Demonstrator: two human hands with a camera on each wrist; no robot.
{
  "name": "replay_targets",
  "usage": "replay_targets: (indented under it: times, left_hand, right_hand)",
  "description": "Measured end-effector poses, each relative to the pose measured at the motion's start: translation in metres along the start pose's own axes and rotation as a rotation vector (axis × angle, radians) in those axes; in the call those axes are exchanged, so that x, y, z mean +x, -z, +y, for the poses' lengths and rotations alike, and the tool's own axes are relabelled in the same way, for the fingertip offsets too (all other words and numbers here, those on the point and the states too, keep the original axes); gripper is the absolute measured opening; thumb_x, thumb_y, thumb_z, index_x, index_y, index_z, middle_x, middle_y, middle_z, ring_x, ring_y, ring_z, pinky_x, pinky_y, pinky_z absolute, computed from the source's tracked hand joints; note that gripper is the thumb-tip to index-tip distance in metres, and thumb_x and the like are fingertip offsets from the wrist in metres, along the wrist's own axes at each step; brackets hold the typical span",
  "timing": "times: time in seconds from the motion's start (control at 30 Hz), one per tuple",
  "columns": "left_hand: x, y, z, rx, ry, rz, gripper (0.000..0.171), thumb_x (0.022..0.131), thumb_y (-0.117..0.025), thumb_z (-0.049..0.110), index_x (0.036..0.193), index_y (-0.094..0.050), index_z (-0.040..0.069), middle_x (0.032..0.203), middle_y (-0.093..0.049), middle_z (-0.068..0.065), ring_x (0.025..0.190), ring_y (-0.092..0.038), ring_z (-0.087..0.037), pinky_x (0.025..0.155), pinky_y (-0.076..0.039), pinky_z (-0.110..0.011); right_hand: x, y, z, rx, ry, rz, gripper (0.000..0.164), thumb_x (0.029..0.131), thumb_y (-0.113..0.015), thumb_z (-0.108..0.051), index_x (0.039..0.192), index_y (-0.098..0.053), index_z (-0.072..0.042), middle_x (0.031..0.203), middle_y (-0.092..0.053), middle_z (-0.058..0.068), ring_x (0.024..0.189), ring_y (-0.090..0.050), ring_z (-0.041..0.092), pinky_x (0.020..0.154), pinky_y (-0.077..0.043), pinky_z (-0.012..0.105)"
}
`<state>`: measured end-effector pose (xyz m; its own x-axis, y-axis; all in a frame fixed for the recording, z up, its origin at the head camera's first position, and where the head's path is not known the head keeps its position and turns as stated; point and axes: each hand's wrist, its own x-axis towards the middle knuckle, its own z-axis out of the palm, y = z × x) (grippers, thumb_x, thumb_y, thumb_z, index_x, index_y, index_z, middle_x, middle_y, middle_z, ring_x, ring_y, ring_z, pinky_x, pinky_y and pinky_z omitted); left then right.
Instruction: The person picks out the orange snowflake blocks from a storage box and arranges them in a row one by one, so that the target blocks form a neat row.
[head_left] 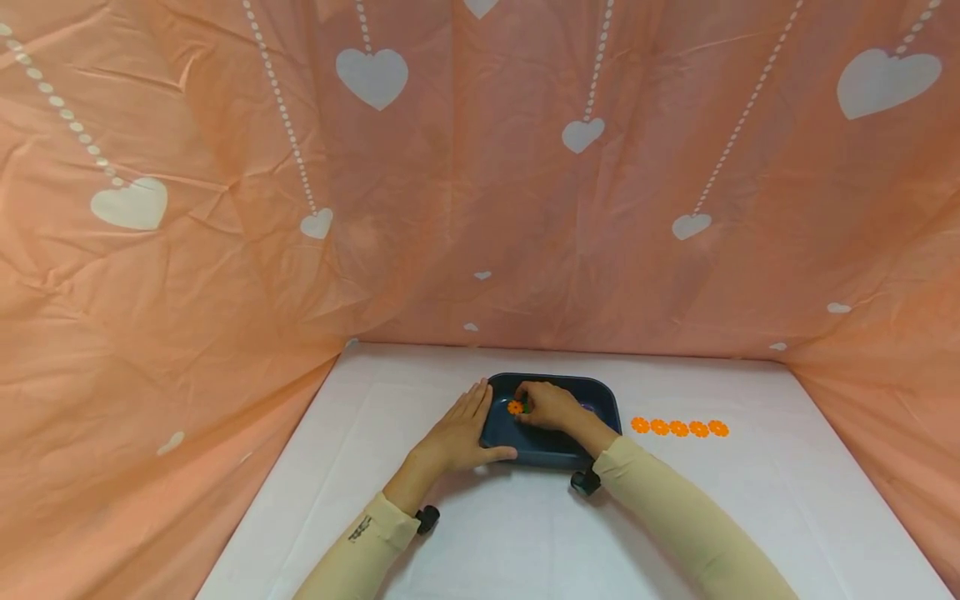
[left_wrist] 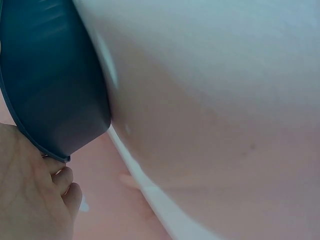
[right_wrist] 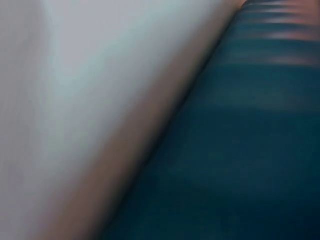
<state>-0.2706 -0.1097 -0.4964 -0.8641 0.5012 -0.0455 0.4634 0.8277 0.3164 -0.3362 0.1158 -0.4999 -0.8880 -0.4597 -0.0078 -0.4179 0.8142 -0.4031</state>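
Observation:
A dark blue rectangular tray [head_left: 547, 458] sits on the white table. Against its left end rests my left hand [head_left: 461, 429], fingers straight along the rim and thumb by the near left corner. The left wrist view shows this hand [left_wrist: 32, 185] touching the edge of the tray [left_wrist: 55, 85]. My right hand [head_left: 551, 406] reaches inside the tray, thumb and fingers pinching an orange flower-shaped piece [head_left: 515, 407]. A bit of green shows beside that flower. In the right wrist view only the blurred tray wall [right_wrist: 240, 150] appears, without the hand.
Several orange flower pieces [head_left: 678, 428] lie in a row on the white table [head_left: 487, 542], right of the tray. Behind and at the sides hangs a peach curtain [head_left: 465, 208] with white hearts. Small black wrist cameras sit below both wrists.

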Motion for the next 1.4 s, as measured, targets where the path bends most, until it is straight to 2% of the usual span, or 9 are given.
replay_targets:
  times: [0.23, 0.67, 1.4]
  left_hand:
    - [0.0, 0.0004, 0.0011, 0.002, 0.005, -0.003, 0.123, 0.094, -0.059, 0.081, 0.172, -0.005, 0.002, 0.181, 0.0, -0.013, 0.167, -0.002, -0.026, 0.135, -0.01, -0.043]
    - [-0.0012, 0.0025, 0.0018, -0.003, 0.004, -0.012, 0.123, 0.095, -0.059, 0.08, 0.171, -0.004, 0.002, 0.181, 0.002, -0.012, 0.167, -0.002, -0.027, 0.136, -0.009, -0.044]
    - [0.0007, 0.0001, -0.0002, 0.002, -0.001, -0.004, 0.123, 0.094, -0.059, 0.081, 0.171, -0.005, 0.001, 0.18, 0.001, -0.013, 0.167, -0.002, -0.026, 0.135, -0.011, -0.043]
  right_hand:
    - [0.0023, -0.0034, -0.0002, -0.014, -0.002, -0.01, 0.031, 0.094, -0.085, -0.024, 0.119, -0.073, -0.012, 0.085, -0.067, -0.003, 0.074, -0.06, 0.012, 0.067, -0.055, 0.034]
    - [0.0029, -0.0039, -0.0026, 0.042, 0.008, -0.005, 0.024, 0.092, -0.085, -0.019, 0.11, -0.071, -0.013, 0.077, -0.062, -0.004, 0.066, -0.057, 0.012, 0.06, -0.047, 0.029]
    - [0.0066, -0.0073, -0.0034, 0.014, -0.001, -0.017, 0.029, 0.086, -0.087, -0.025, 0.105, -0.068, -0.015, 0.077, -0.062, -0.006, 0.069, -0.058, 0.011, 0.064, -0.05, 0.031]
